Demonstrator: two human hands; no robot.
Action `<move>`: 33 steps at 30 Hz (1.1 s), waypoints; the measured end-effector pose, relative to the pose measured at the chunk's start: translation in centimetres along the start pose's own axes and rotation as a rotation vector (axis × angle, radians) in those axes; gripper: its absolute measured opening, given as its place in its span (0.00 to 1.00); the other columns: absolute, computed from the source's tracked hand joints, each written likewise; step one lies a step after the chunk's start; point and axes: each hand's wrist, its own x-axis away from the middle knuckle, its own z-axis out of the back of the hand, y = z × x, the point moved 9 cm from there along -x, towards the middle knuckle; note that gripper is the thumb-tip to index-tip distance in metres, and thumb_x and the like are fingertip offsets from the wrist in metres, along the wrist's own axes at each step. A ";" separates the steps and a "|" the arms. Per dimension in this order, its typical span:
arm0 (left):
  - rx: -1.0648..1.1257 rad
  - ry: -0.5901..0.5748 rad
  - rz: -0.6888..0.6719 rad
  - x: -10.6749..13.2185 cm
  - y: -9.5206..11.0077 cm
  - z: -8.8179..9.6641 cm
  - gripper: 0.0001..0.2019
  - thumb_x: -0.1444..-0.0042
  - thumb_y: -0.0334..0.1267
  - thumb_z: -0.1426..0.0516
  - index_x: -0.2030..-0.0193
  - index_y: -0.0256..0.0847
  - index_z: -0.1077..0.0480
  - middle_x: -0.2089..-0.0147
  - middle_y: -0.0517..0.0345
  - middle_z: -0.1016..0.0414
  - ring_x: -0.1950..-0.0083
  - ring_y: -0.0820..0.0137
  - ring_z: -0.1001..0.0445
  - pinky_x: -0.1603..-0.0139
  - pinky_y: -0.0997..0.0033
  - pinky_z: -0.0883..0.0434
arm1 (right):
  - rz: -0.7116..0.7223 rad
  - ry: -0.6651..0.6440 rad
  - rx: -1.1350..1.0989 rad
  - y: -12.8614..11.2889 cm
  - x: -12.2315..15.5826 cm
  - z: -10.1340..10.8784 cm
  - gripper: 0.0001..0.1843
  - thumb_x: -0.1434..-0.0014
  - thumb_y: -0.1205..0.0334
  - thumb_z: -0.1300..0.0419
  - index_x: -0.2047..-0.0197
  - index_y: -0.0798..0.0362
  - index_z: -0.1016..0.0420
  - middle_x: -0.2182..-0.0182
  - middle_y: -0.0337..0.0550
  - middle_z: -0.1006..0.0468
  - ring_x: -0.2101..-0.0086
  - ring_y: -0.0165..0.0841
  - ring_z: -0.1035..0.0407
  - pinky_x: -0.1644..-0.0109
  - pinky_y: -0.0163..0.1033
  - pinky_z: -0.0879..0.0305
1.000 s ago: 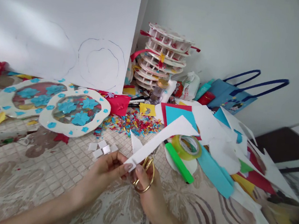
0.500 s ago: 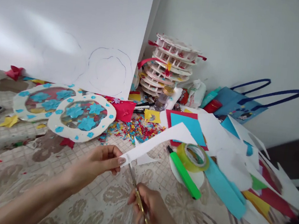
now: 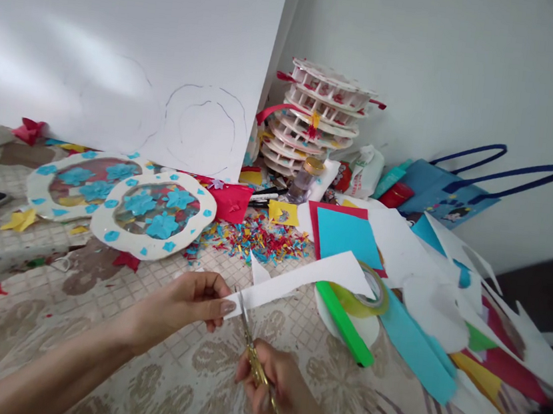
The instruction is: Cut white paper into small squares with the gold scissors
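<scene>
My left hand (image 3: 204, 300) pinches the near end of a curved white paper strip (image 3: 292, 283) between thumb and fingers. The strip stretches away to the right, its far end over a roll of clear yellowish tape (image 3: 380, 300). Gold-handled scissors (image 3: 257, 366) are gripped in my right hand (image 3: 278, 382). Their blades are parted and lie across the strip just right of my left fingertips. A small pointed white paper scrap (image 3: 258, 272) lies behind the strip. Right of my hands, a green marker-like stick (image 3: 345, 326) rests on a white paper piece beside the tape.
Two white wavy rings with blue paper flowers (image 3: 155, 212) lie left, before a large white board (image 3: 125, 47). Shredded confetti (image 3: 267, 239) covers the middle. A tiered white structure (image 3: 317, 118), a jar (image 3: 305, 177), coloured papers (image 3: 348, 239), and a blue bag (image 3: 439, 193) stand or lie behind and right.
The scissor blades have opened wider on the strip. The strip's far end has dropped lower, over the tape. My left hand has shifted slightly right.
</scene>
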 end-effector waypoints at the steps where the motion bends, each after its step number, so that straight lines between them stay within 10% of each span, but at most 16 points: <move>1: -0.004 0.002 0.002 0.0 0.0 0.0 0.11 0.53 0.43 0.36 0.73 0.38 0.30 0.77 0.63 0.30 0.74 0.74 0.34 0.72 0.74 0.37 | -0.004 0.000 -0.004 0.1 0.0 0.0 0.18 0.54 0.45 0.36 0.72 0.53 0.30 0.86 0.30 0.40 0.85 0.22 0.51 0.83 0.29 0.57; 22: -0.058 0.039 0.009 0.1 0.2 0.4 0.08 0.53 0.41 0.37 0.73 0.39 0.29 0.72 0.60 0.29 0.70 0.71 0.33 0.67 0.71 0.36 | -0.015 -0.011 0.283 -2.6 0.4 -1.0 0.14 0.44 0.52 0.46 0.75 0.51 0.40 0.83 0.32 0.43 0.81 0.26 0.49 0.79 0.31 0.52; 33: 0.356 -0.097 0.104 -0.2 -1.8 -0.9 0.09 0.52 0.35 0.35 0.70 0.39 0.33 0.65 0.58 0.24 0.61 0.71 0.27 0.55 0.70 0.35 | -0.030 0.054 0.336 0.3 -0.1 -0.6 0.22 0.45 0.40 0.49 0.75 0.51 0.39 0.85 0.32 0.44 0.84 0.25 0.51 0.82 0.31 0.56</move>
